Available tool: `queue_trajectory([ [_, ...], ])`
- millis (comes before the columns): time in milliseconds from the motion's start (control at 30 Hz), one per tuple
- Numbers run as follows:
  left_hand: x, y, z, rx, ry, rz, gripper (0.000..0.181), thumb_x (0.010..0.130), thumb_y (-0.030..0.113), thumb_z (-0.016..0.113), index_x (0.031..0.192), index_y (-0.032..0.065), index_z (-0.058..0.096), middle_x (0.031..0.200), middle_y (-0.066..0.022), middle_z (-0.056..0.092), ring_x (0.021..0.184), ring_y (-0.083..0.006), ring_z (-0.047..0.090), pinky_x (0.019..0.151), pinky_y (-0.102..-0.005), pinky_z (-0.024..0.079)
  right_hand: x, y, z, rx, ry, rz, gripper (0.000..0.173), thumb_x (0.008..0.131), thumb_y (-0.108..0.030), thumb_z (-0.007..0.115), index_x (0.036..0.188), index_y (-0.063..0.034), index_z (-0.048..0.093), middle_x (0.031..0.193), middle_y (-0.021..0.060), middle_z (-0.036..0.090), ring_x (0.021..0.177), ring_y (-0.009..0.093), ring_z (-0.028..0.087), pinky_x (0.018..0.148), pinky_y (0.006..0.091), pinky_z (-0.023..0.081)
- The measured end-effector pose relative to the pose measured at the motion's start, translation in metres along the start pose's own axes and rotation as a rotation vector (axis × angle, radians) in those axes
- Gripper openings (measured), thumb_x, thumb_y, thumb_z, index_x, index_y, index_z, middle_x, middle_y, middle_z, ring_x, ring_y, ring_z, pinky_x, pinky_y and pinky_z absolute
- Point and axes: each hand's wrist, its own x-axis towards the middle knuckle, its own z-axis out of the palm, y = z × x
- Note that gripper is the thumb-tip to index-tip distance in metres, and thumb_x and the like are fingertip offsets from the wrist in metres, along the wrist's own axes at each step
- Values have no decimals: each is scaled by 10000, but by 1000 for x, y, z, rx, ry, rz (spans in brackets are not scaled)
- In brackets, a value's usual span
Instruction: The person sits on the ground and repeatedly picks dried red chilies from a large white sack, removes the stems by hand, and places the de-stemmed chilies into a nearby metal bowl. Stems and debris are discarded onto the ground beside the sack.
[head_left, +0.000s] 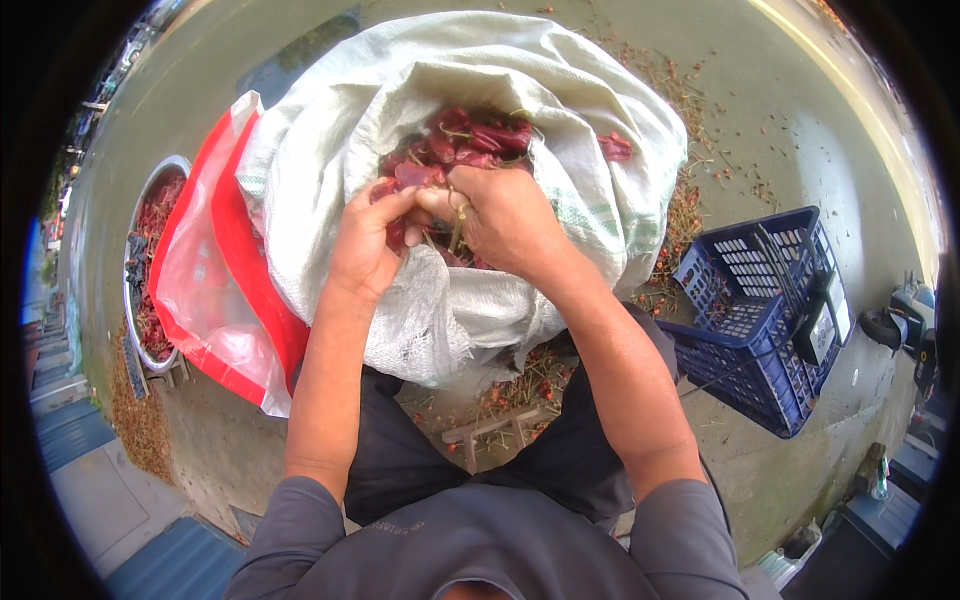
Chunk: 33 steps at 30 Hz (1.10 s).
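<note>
A large white woven sack (315, 157) stands between the knees, its rim rolled outward around dried red chili peppers (480, 142). Over its opening, my left hand (371, 240) has its fingers curled on a red chili pepper (396, 232), part of which shows beside the fingertips. My right hand (499, 217) meets the left at the fingertips, with thin pepper stems (456, 234) pinched between thumb and fingers. The fingers partly cover the peppers beneath them. A single chili pepper (615, 147) lies on the sack's folded rim at the right.
A red and white plastic bag (225, 300) leans at the sack's left, beside a metal basin (129, 300) of red peppers. A blue plastic crate (772, 360) with a black device on its edge stands at right. Stem scraps (679, 225) litter the wet floor. A small wooden frame (491, 427) sits between the legs.
</note>
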Motion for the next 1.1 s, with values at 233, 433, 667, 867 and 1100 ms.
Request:
queue_trajectory([
  [233, -2, -10, -3, 222, 43, 165, 157, 982, 41, 618, 1137, 23, 639, 858, -58, 693, 632, -71, 584, 501, -203, 400, 0, -3, 2, -146, 115, 94, 370, 970, -380, 644, 818, -45, 620, 703, 211, 658, 712, 448, 665, 634, 548, 509],
  [433, -3, -10, 2, 348, 85, 103, 174, 932, 54, 693, 1096, 12, 652, 938, -87, 700, 746, -153, 654, 623, -265, 504, 1, -2, -3, -270, 145, 41, 267, 958, -275, 639, 815, -51, 618, 709, 183, 672, 689, 414, 678, 624, 526, 521],
  [667, -7, 0, 8, 1292, 20, 879, 432, 896, 60, 737, 1319, 53, 647, 1195, -117, 693, 1065, -233, 679, 907, -339, 543, 4, 8, -1, -329, 94, -202, 192, 927, -211, 640, 864, -42, 573, 689, 166, 665, 656, 376, 680, 581, 488, 533],
  [867, -4, 0, 2, 1074, -121, 641, 396, 841, 11, 769, 1218, 33, 652, 1012, -128, 700, 920, -254, 691, 816, -351, 552, 1, 1, -6, -163, 98, -217, 193, 980, -178, 610, 876, -29, 546, 765, 173, 657, 727, 377, 677, 621, 465, 526],
  [1100, -2, -7, 16, 1247, 78, 1023, 327, 768, -21, 777, 1073, 30, 668, 913, -130, 696, 839, -287, 691, 726, -392, 554, 5, -23, 4, 73, 240, 207, 183, 972, -170, 703, 918, 2, 669, 766, 150, 683, 657, 246, 651, 630, 359, 510],
])
